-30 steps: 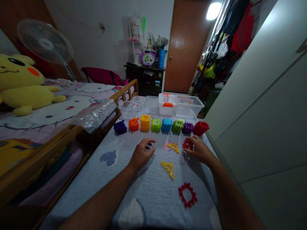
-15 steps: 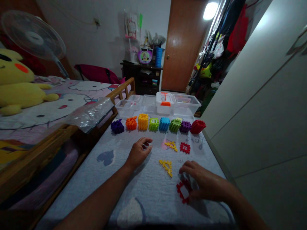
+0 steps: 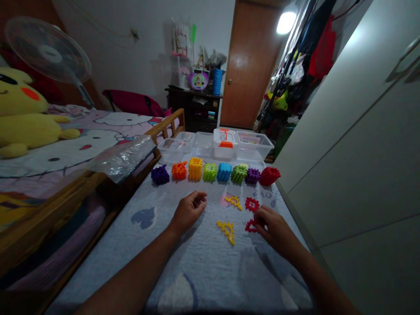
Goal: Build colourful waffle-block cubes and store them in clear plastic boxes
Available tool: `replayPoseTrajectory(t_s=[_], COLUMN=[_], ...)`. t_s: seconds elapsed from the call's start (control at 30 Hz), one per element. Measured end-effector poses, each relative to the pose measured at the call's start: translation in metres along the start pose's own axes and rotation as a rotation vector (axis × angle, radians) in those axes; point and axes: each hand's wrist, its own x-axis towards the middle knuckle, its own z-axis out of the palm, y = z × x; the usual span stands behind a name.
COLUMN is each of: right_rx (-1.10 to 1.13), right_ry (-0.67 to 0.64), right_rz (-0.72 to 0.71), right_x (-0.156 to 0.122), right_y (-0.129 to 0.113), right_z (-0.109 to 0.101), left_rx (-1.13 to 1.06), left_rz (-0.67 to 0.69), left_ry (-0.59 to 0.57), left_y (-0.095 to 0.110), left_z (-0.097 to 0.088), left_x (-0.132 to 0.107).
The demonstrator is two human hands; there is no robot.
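My right hand point(image 3: 275, 229) grips a red square frame piece point(image 3: 251, 226) low over the blanket, just below a smaller red grid piece point(image 3: 252, 204). My left hand point(image 3: 189, 211) rests on the blanket with its fingers loosely curled and nothing in it. Between the hands lie two yellow triangle pieces, one point(image 3: 227, 230) near and one point(image 3: 234, 201) farther off. Beyond them runs a row of assembled cubes: purple point(image 3: 159, 175), orange point(image 3: 179, 171), yellow point(image 3: 195, 168), light green point(image 3: 210, 172), blue point(image 3: 224, 172), green point(image 3: 239, 173), small purple point(image 3: 252, 175) and red point(image 3: 269, 176).
Clear plastic boxes point(image 3: 252, 146) and a white case with an orange latch point(image 3: 224, 143) stand behind the cubes. A wooden bed rail point(image 3: 164, 127) and a plastic bag point(image 3: 123, 157) border the left. A white wardrobe point(image 3: 354, 140) lines the right.
My right hand came back from the small red grid piece, closed on the red frame piece near me, and carried it forward to beside the grid piece. The left hand stayed put.
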Motion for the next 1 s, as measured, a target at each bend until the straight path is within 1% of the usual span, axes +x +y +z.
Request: replayPoseTrajectory(t_s=[0.03,0.07,0.1,0.13,0.23,0.27,0.33,0.4,0.47,0.53,0.63,0.73,0.83,0.9,1.0], right_rx=[-0.039,-0.077,-0.107,-0.122,-0.097,-0.078,-0.045,-0.037,-0.049,-0.060,-0.051,-0.053,-0.102,-0.127,-0.149], right_ry=[0.081,0.136,0.150,0.123,-0.042,-0.072,-0.052,0.016,0.045,0.024,-0.001,0.051,0.126,0.116,0.051], right_rz=[0.005,0.007,0.001,-0.013,-0.067,-0.074,-0.062,-0.026,0.012,0.035,0.019,-0.001,0.034,0.060,0.093], right_x=[0.001,0.001,0.000,-0.003,-0.015,-0.018,-0.021,-0.019,-0.014,-0.009,-0.002,0.010,0.029,0.042,0.053], right_y=[0.002,0.004,0.006,0.007,0.011,0.012,0.016,0.020,0.022,0.022,0.022,0.029,0.042,0.051,0.059], right_z=[0.003,0.005,0.008,0.011,0.014,0.014,0.013,0.013,0.017,0.021,0.024,0.017,0.009,0.008,0.011], left_rx=[-0.006,-0.013,-0.019,-0.024,-0.030,-0.026,-0.011,0.001,0.002,0.000,0.004,0.010,0.011,0.007,0.014], left_rz=[-0.003,-0.004,-0.005,-0.005,0.003,0.007,0.008,0.004,0.005,0.010,0.009,-0.002,-0.006,-0.004,0.013], left_ry=[-0.002,-0.004,-0.005,-0.006,-0.007,-0.008,-0.013,-0.018,-0.017,-0.005,0.013,0.011,0.007,0.013,0.032], left_y=[0.001,0.001,0.002,0.003,0.005,0.006,0.006,0.005,0.005,0.005,0.007,0.009,0.011,0.011,0.009], left_z=[0.000,-0.001,-0.001,-0.001,-0.002,-0.002,-0.001,-0.001,-0.001,-0.002,-0.004,-0.004,-0.004,-0.004,-0.005], left_x=[0.000,0.000,0.000,-0.001,-0.002,-0.002,-0.002,-0.002,-0.002,-0.002,-0.002,-0.002,-0.002,-0.002,-0.002])
